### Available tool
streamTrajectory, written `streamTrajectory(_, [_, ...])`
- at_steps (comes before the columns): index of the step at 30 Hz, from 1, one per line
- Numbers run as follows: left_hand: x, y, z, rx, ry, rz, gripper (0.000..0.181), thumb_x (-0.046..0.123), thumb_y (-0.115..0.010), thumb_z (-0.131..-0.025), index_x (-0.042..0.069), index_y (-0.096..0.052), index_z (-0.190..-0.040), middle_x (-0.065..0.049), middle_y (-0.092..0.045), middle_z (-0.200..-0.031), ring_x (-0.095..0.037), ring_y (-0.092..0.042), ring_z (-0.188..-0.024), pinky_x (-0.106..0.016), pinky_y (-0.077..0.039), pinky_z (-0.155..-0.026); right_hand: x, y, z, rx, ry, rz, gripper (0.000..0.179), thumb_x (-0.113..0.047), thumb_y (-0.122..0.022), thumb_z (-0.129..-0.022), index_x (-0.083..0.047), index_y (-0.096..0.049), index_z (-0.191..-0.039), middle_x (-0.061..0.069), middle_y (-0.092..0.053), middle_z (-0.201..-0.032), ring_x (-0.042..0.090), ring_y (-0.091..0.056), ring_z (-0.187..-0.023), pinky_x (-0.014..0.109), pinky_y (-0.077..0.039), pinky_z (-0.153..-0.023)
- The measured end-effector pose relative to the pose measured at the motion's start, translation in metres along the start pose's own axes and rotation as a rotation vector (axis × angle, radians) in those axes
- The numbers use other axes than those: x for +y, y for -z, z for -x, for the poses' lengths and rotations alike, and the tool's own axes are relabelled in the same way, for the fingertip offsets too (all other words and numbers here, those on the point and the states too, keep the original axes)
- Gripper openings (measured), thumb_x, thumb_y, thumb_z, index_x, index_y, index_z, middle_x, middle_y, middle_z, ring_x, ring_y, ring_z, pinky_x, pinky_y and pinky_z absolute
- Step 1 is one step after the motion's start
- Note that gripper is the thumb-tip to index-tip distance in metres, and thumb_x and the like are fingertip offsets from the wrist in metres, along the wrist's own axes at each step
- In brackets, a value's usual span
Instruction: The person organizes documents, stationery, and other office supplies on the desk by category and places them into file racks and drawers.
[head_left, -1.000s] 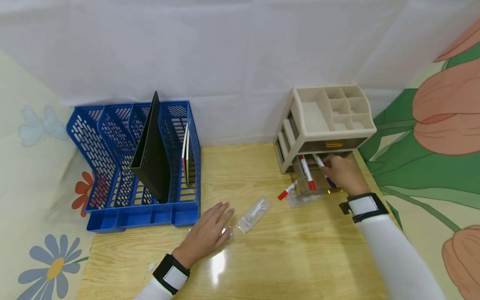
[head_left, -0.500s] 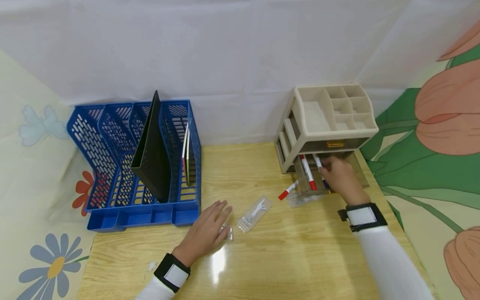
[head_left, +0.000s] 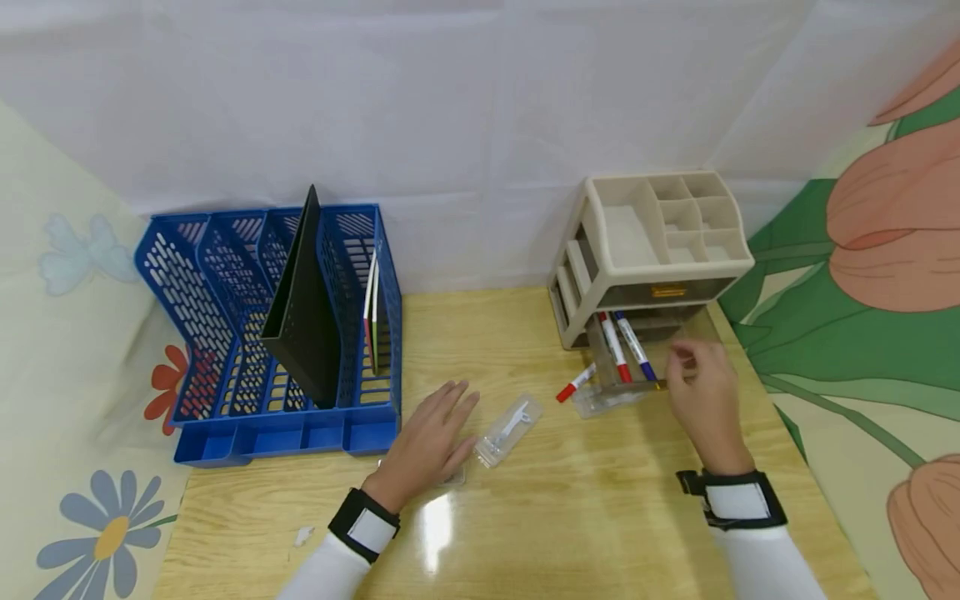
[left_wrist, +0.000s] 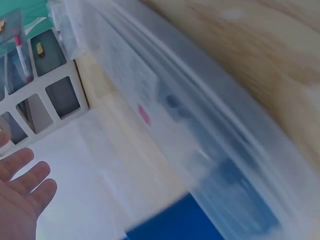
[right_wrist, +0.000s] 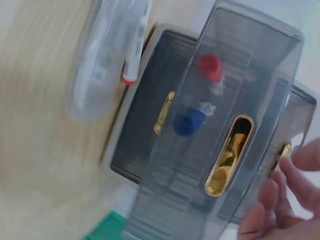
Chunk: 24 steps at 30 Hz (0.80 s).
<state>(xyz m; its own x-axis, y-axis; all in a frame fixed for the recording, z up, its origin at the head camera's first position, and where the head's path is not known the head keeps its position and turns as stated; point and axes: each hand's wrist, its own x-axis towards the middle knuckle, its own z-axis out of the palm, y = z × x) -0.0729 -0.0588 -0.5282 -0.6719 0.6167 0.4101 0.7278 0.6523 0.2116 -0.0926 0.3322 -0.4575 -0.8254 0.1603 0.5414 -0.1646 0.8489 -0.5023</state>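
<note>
My right hand (head_left: pixel 703 400) is just off the front right of the pulled-out drawer (head_left: pixel 611 354), its fingers loosely bent around nothing. Inside that drawer lie a red-capped marker (head_left: pixel 614 348) and a blue-capped marker (head_left: pixel 635 346); their caps also show through its clear front in the right wrist view. With fingers spread, my left hand (head_left: pixel 422 446) is low over the table, partly covering a clear package (head_left: pixel 454 477). In the left wrist view, a blurred clear package (left_wrist: pixel 165 115) fills the foreground beside my fingers.
Another clear package (head_left: pixel 508 429) with a white item lies mid-table. A red-capped marker (head_left: pixel 575 382) and a clear packet (head_left: pixel 603 403) lie by the beige drawer cabinet (head_left: pixel 626 271). At left stands a blue file rack (head_left: pixel 285 417) holding a black folder (head_left: pixel 303 325) and thin booklets (head_left: pixel 372 312).
My right hand has let go of the blue-capped marker, which now lies in the drawer, and has drawn back toward me. My left hand has shifted slightly rightward.
</note>
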Motion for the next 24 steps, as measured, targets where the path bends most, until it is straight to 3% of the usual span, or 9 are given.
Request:
streamTrajectory(2, [0.003, -0.002, -0.006, 0.015, -0.02, -0.002, 0.067, 0.031, -0.066, -0.087, 0.003, -0.044, -0.143, -0.024, -0.048, -0.144, -0.039, -0.045, -0.13, -0.051, -0.041, -0.107, 0.0, 0.004, 0.008, 0.03, -0.146, -0.056, 0.017, 0.003, -0.057, -0.088, 0.011, -0.063, -0.103, 0.02, -0.058, -0.09, 0.026, -0.053, -0.081, 0.035, -0.044, -0.07])
streamTrajectory(6, [0.008, -0.007, -0.017, 0.035, -0.044, 0.009, 0.064, 0.032, -0.063, -0.089, 0.002, -0.045, -0.142, -0.025, -0.049, -0.142, -0.041, -0.047, -0.128, -0.051, -0.042, -0.106, 0.003, 0.007, 0.024, 0.061, -0.533, -0.186, 0.016, -0.01, -0.055, -0.095, -0.002, -0.059, -0.108, 0.0, -0.053, -0.094, 0.008, -0.048, -0.081, 0.017, -0.04, -0.066])
streamTrajectory(10, [0.014, -0.011, -0.024, 0.017, -0.054, 0.014, 0.062, 0.035, -0.058, -0.093, 0.003, -0.044, -0.143, -0.024, -0.048, -0.144, -0.039, -0.046, -0.13, -0.05, -0.04, -0.109, 0.006, 0.005, 0.038, 0.15, -0.805, -0.526, 0.009, -0.009, -0.053, -0.097, -0.011, -0.052, -0.106, 0.0, -0.05, -0.096, 0.008, -0.051, -0.081, 0.011, -0.047, -0.061])
streamTrajectory(13, [0.018, -0.014, -0.028, 0.012, -0.065, 0.014, 0.061, 0.035, -0.057, -0.093, 0.003, -0.045, -0.143, -0.023, -0.049, -0.143, -0.038, -0.045, -0.13, -0.048, -0.039, -0.11, 0.006, 0.001, 0.044, 0.211, -0.903, -0.777, 0.01, -0.004, -0.053, -0.096, -0.009, -0.05, -0.105, 0.005, -0.049, -0.098, 0.011, -0.055, -0.082, 0.013, -0.053, -0.06])
streamTrajectory(15, [0.021, -0.015, -0.031, 0.014, -0.075, 0.012, 0.06, 0.035, -0.057, -0.092, 0.003, -0.046, -0.142, -0.023, -0.05, -0.143, -0.038, -0.047, -0.129, -0.048, -0.04, -0.109, 0.005, -0.002, 0.047, 0.216, -0.943, -0.851, 0.01, -0.005, -0.053, -0.097, -0.008, -0.049, -0.105, 0.005, -0.049, -0.099, 0.011, -0.057, -0.082, 0.014, -0.055, -0.059])
streamTrajectory(24, [0.031, -0.029, -0.039, 0.013, -0.084, 0.025, 0.059, 0.032, -0.062, -0.089, 0.004, -0.049, -0.14, -0.022, -0.053, -0.14, -0.037, -0.049, -0.127, -0.047, -0.042, -0.107, -0.001, -0.016, 0.056, 0.104, -0.988, -0.843, 0.008, -0.003, -0.051, -0.098, -0.003, -0.051, -0.106, -0.001, -0.056, -0.093, 0.005, -0.061, -0.077, 0.013, -0.054, -0.061])
